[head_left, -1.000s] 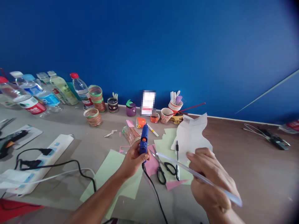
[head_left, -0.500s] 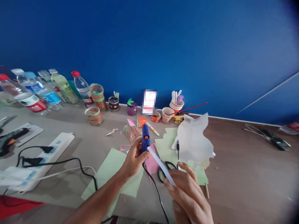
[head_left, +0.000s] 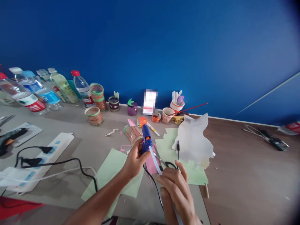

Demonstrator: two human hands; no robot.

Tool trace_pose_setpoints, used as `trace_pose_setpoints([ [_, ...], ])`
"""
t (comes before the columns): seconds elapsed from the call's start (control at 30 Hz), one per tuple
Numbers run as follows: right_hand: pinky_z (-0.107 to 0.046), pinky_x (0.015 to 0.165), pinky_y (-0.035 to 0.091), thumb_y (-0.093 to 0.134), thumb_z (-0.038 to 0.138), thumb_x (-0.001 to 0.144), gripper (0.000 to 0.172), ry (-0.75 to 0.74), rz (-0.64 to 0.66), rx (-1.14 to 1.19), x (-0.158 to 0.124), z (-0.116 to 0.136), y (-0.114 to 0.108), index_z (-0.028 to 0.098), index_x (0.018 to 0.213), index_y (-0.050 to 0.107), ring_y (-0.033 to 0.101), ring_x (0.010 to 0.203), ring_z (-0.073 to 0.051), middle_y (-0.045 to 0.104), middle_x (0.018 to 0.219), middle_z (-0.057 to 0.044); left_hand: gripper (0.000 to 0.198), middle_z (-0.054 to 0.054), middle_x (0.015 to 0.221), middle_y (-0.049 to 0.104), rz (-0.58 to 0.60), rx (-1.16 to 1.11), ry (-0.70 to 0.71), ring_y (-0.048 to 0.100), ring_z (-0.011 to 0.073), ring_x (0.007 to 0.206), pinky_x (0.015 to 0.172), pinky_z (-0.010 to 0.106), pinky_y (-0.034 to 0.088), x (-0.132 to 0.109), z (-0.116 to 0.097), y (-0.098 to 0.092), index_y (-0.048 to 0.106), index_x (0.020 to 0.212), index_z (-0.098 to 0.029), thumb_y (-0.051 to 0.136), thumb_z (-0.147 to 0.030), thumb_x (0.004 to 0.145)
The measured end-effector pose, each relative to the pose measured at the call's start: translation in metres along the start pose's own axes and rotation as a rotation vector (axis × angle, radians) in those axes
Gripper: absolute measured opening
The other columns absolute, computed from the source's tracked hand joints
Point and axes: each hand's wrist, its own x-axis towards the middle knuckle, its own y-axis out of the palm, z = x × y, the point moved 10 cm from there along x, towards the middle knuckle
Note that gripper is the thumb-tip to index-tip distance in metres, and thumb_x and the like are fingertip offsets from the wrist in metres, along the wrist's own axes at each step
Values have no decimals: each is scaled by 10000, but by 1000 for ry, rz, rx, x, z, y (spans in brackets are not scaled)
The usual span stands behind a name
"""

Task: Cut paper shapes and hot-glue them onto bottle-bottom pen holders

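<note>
The left hand (head_left: pixel 133 161) holds a glue gun (head_left: pixel 146 137), the right hand (head_left: pixel 177 189) a translucent stick (head_left: pixel 155 160).

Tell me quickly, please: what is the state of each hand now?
Left hand: closed, holding the blue glue gun.
Right hand: closed, holding the pale glue stick.

Big blue wall (head_left: pixel 150 40) at 12 o'clk, bit paler nr 1; grey table (head_left: pixel 82 140) at 8; brown tabletop (head_left: pixel 239 175) at 4

The left hand (head_left: pixel 134 160) and right hand (head_left: pixel 177 187) are bare, as is the slim left forearm (head_left: pixel 103 192).
</note>
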Motion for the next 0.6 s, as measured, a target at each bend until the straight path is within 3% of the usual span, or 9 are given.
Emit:
trace_pose_setpoints([
  [0.37, -524, 979, 376, 480, 20, 773, 321, 33, 63, 24, 2, -4, 6, 178, 1030, 589, 590, 737, -170, 597, 812, -36, 455, 106, 1204, 595, -42, 227, 135, 583, 204, 1052, 926, 334, 460, -2, -9, -5, 478, 1260, -193, 599, -263, 827],
  [0.6, -455, 938, 427, 457, 11, 829, 411, 85, 44, 106, 11, -23, 12, 202, 1178, 559, 611, 767, -169, 645, 849, -31, 499, 99, 1211, 618, -75, 342, 102, 583, 218, 1102, 936, 330, 457, -4, -8, -6, 488, 1269, -195, 590, -184, 780],
])
